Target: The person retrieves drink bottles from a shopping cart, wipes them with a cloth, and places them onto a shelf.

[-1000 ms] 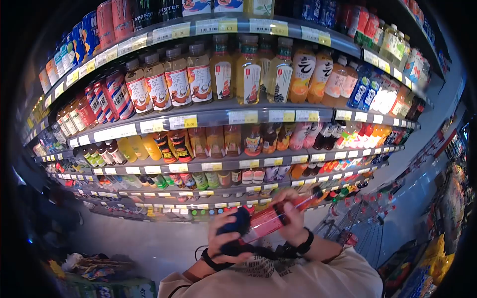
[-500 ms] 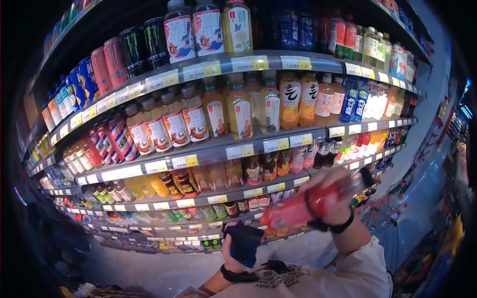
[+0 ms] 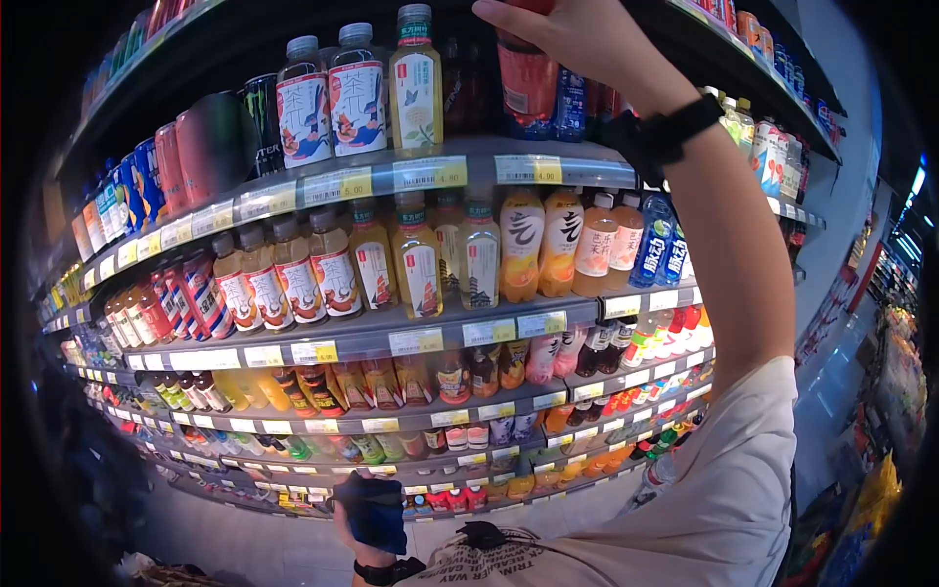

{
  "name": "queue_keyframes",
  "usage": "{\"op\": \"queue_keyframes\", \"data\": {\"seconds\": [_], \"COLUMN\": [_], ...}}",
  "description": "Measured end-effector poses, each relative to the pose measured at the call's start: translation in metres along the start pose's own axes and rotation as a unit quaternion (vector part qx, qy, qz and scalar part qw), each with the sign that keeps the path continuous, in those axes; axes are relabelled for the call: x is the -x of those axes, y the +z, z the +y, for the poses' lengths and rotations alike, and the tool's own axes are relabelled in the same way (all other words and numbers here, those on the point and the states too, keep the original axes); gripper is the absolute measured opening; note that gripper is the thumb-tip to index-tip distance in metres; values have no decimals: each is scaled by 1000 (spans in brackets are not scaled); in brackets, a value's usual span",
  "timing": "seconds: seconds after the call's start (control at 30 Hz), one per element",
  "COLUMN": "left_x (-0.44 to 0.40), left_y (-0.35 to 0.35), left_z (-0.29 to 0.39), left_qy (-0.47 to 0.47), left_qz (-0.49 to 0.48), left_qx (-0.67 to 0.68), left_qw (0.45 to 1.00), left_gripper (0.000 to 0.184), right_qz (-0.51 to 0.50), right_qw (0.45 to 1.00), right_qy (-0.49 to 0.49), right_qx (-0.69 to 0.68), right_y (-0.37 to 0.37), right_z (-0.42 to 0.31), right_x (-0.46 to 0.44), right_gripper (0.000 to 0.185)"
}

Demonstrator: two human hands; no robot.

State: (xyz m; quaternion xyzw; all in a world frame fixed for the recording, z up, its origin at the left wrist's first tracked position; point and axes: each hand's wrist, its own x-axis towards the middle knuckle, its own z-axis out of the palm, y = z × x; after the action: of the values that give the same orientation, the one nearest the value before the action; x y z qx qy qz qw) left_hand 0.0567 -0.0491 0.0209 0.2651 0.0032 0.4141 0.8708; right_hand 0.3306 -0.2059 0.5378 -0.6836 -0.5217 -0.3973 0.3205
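My right hand (image 3: 592, 37) is raised to the upper shelf, its fingers wrapped round the upper part of a red drink bottle (image 3: 526, 86). The bottle is roughly upright, its barcode label facing me and its top cut off by the picture edge. Right of it, partly covered by it, are blue bottles (image 3: 570, 106); to its left, past a dark gap, a tea bottle with a green collar (image 3: 417, 83) stands on the shelf. Down low in front of my body, my left hand (image 3: 342, 523) is closed on a dark blue cloth-like bundle (image 3: 376, 513). Black bands circle both wrists.
Bottles with pink and white labels (image 3: 356, 93) and tall cans (image 3: 168, 168) line the upper shelf. The shelf edge (image 3: 469, 168) carries price tags. Lower tiers hold more drinks, including orange bottles (image 3: 521, 245). An aisle floor (image 3: 827, 391) runs along the right.
My right hand has lifted the red bottle from low in front of me to the upper shelf and turned it roughly upright. My left hand, still gripping the dark bundle, appears lower and further left.
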Motion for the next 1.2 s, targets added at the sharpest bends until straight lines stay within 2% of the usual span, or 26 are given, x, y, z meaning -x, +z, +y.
{"op": "queue_keyframes", "data": {"seconds": [0.1,0.17,0.27,0.37,0.4,0.47,0.53,0.57,0.67,0.73,0.77,0.8,0.87,0.97,1.0,1.07,1.2], "left_x": [4,5,12,19,22,23,22,22,20,15,14,14,8,-1,-7,-10,-16], "left_y": [26,23,32,17,5,5,2,8,24,30,27,24,18,16,24,15,11], "left_z": [3,-5,-7,-13,-16,-20,-19,-23,-25,-27,-27,-27,-31,-33,-33,-41,-58], "left_qy": [27,64,75,88,90,113,116,123,107,104,96,88,69,33,39,14,-11], "left_qz": [60,59,43,12,-1,58,95,93,88,106,105,104,94,59,26,104,78], "left_qx": [2,2,-43,-35,-22,-54,-65,-91,-34,-42,-45,-48,-22,1,-14,-35,20], "left_qw": [998,996,995,995,996,990,987,984,990,988,989,990,993,998,999,994,997], "left_gripper": [51,51,51,54,56,59,57,57,57,58,58,58,57,55,56,57,62], "right_qz": [-2,-8,-45,-116,-115,-121,-126,-130,-197,-165,-149,-190,-225,-394,-415,-445,-488], "right_qw": [997,992,998,977,981,977,978,977,956,963,967,962,972,915,904,884,861], "right_qy": [9,-9,36,176,156,172,154,142,186,212,194,145,10,59,53,39,68], "right_qx": [-79,-127,-18,-30,-31,-33,-70,-88,-113,2,71,132,63,67,89,138,130], "right_y": [21,42,68,101,109,115,119,120,98,93,79,63,47,49,57,78,95], "right_z": [37,70,107,131,142,142,144,142,121,130,117,109,97,68,75,96,115], "right_x": [-19,-32,-59,-90,-95,-95,-89,-88,-71,-77,-69,-64,-43,-23,-22,-34,-54], "right_gripper": [39,37,38,47,61,59,72,79,89,94,92,79,58,45,45,46,47]}}
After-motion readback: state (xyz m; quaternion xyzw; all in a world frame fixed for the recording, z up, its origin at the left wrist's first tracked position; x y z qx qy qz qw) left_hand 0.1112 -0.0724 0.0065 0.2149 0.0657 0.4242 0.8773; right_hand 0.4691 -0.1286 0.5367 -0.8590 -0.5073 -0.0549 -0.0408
